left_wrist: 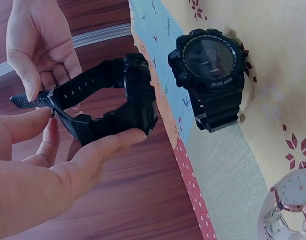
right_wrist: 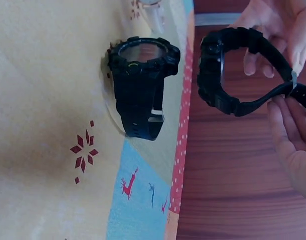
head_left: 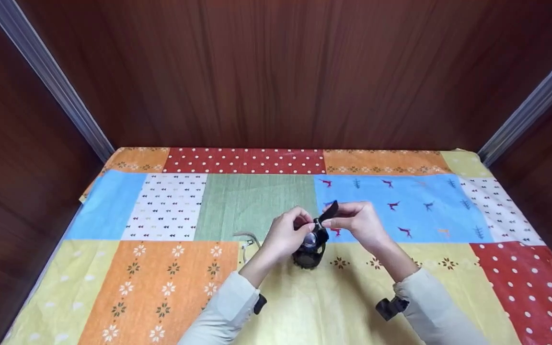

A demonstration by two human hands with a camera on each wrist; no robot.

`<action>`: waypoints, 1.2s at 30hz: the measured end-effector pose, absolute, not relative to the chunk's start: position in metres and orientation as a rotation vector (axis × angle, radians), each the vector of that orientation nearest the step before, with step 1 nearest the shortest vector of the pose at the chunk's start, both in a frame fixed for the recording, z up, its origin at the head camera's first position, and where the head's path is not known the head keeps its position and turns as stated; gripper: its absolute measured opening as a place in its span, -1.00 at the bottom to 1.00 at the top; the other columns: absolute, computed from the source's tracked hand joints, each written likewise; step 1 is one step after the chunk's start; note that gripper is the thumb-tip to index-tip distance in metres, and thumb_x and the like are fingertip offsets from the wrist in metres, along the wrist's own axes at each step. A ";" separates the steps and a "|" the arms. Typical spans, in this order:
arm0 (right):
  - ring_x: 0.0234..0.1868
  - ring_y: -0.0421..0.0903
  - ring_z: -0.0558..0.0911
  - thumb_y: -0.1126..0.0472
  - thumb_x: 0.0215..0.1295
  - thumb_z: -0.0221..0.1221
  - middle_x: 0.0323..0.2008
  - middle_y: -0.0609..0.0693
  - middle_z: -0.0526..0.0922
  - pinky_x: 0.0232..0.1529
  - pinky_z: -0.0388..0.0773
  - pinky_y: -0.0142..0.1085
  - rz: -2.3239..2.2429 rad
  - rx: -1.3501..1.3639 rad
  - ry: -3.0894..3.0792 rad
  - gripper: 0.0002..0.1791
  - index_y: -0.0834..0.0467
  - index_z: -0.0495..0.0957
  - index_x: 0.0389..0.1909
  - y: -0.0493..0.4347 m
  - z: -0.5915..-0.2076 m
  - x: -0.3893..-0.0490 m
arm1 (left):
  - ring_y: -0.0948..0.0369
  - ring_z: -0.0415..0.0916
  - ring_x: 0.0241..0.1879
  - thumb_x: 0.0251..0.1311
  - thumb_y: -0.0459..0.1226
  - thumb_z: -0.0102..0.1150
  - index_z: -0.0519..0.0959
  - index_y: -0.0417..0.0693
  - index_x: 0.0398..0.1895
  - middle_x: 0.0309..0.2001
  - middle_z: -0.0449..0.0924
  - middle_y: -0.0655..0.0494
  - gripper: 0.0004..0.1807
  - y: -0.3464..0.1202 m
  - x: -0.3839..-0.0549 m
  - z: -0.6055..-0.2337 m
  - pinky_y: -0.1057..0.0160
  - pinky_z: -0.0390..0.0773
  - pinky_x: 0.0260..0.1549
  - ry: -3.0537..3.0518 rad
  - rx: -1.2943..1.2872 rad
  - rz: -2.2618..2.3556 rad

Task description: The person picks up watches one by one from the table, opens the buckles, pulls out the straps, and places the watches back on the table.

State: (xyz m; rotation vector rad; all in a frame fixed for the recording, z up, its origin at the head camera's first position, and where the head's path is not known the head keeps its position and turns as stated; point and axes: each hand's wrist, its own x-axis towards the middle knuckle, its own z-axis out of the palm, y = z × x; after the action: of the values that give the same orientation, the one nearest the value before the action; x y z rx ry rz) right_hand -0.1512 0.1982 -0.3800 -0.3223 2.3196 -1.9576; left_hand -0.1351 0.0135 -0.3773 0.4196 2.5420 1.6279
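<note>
A black digital sport watch [left_wrist: 137, 90] hangs above the table, its strap looped into a closed ring through the buckle. My left hand [head_left: 285, 235] pinches the strap by the buckle, with its thumb along the band in the left wrist view. From the other side my right hand [head_left: 360, 224] pinches the strap near the buckle, and the loose strap end [head_left: 329, 212] sticks up between the hands. Below them, a second black sport watch [left_wrist: 210, 62] stands on the cloth with its strap looped, face tilted upward.
Left of the second black watch lies a pale-strapped watch [left_wrist: 295, 189] with a white dial and rose-gold rim, partly hidden by my left arm in the head view. A patchwork cloth [head_left: 170, 287] covers the table. Brown wood panels [head_left: 266, 76] rise behind and on both sides.
</note>
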 end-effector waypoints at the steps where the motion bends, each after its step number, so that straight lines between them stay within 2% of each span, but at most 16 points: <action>1: -0.40 -0.12 0.60 0.35 -0.09 0.37 -0.43 0.08 0.66 -0.32 0.56 -0.28 -1.957 -0.320 2.322 -0.71 0.40 0.62 -0.30 0.199 -0.380 -0.151 | 0.25 0.45 -0.33 0.10 -0.36 0.17 0.50 -0.12 -0.37 -0.41 0.54 0.15 -0.94 0.013 -0.135 -0.378 0.26 0.44 -0.25 2.540 0.421 1.626; 5: -0.27 -0.08 0.62 0.33 -0.09 0.38 -0.36 0.13 0.67 -0.21 0.56 -0.27 -1.944 -0.303 2.355 -0.70 0.37 0.63 -0.28 0.200 -0.377 -0.152 | 0.19 0.49 -0.24 0.01 -0.38 0.27 0.52 -0.12 -0.25 -0.34 0.58 0.11 -0.79 0.010 -0.135 -0.379 0.18 0.43 -0.17 2.528 0.396 1.629; 9: -0.23 -0.09 0.61 0.31 -0.09 0.38 -0.33 0.15 0.66 -0.19 0.54 -0.29 -1.915 -0.313 2.387 -0.68 0.36 0.63 -0.26 0.201 -0.375 -0.152 | 0.11 0.51 -0.18 -0.06 -0.45 0.30 0.55 -0.19 -0.19 -0.29 0.60 0.03 -0.71 0.007 -0.136 -0.379 0.13 0.44 -0.12 2.561 0.405 1.617; 13: -0.24 -0.09 0.61 0.31 -0.08 0.38 -0.31 0.13 0.66 -0.20 0.55 -0.28 -1.905 -0.336 2.389 -0.68 0.35 0.63 -0.25 0.202 -0.375 -0.152 | 0.07 0.52 -0.18 -0.05 -0.48 0.28 0.59 -0.23 -0.22 -0.26 0.62 -0.01 -0.75 0.006 -0.135 -0.380 0.09 0.46 -0.13 2.585 0.439 1.616; 20: -0.26 -0.12 0.61 0.31 -0.06 0.37 -0.28 0.08 0.66 -0.23 0.56 -0.29 -1.883 -0.390 2.379 -0.65 0.36 0.62 -0.21 0.202 -0.374 -0.152 | 0.11 0.52 -0.22 -0.02 -0.45 0.27 0.61 -0.19 -0.26 -0.29 0.62 0.03 -0.80 0.005 -0.135 -0.381 0.18 0.47 -0.22 2.604 0.462 1.602; 26: -0.32 -0.15 0.59 0.31 -0.07 0.37 -0.26 0.05 0.64 -0.31 0.54 -0.34 -1.847 -0.400 2.397 -0.63 0.36 0.61 -0.19 0.202 -0.373 -0.152 | 0.10 0.53 -0.22 -0.05 -0.44 0.30 0.61 -0.20 -0.28 -0.30 0.63 0.02 -0.80 0.005 -0.135 -0.381 0.11 0.47 -0.19 2.618 0.468 1.602; 32: -0.38 -0.15 0.59 0.31 -0.03 0.35 -0.27 0.20 0.62 -0.38 0.56 -0.28 -1.792 -0.447 2.362 -0.58 0.38 0.56 -0.10 0.204 -0.371 -0.151 | 0.09 0.54 -0.23 -0.06 -0.45 0.30 0.61 -0.21 -0.28 -0.30 0.63 0.01 -0.79 0.004 -0.136 -0.381 0.06 0.47 -0.18 2.612 0.483 1.614; 36: -0.29 -0.07 0.60 0.32 0.00 0.33 -0.23 0.25 0.60 -0.34 0.58 -0.21 -1.737 -0.490 2.348 -0.56 0.38 0.54 -0.06 0.207 -0.371 -0.152 | 0.10 0.54 -0.22 -0.06 -0.45 0.30 0.61 -0.20 -0.27 -0.30 0.63 0.02 -0.78 0.003 -0.136 -0.381 0.06 0.47 -0.16 2.601 0.463 1.625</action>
State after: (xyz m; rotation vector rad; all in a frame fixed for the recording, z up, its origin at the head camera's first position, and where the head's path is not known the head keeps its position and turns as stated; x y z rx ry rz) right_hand -0.1523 0.2069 -0.3712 -0.4897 2.3480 -1.7365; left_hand -0.1362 0.0030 -0.3811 0.4630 2.6013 1.6247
